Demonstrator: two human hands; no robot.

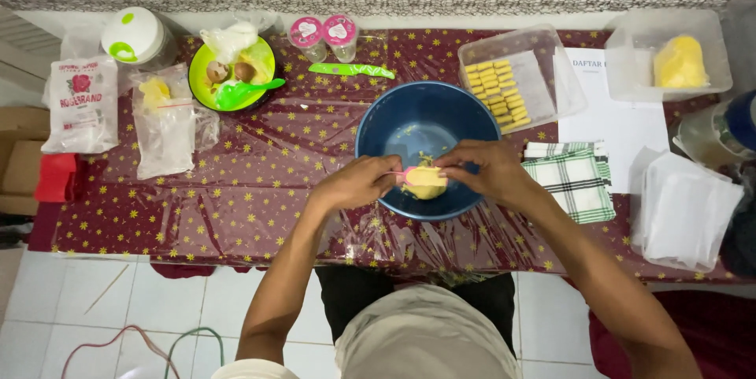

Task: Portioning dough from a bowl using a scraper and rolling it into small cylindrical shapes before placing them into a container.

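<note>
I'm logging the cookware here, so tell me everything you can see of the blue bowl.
The blue bowl is round, deep and dark blue, plastic by its look, upright on the star-patterned table cover. Yellow crumbs dot its inside. Over its near rim the left hand and right hand hold a yellow dough lump with a pink tool.

Open desk [260, 182] lies left of the blue bowl [394, 123]; a folded checked cloth [571, 178] and clear tub [543, 56] crowd its right side.
</note>
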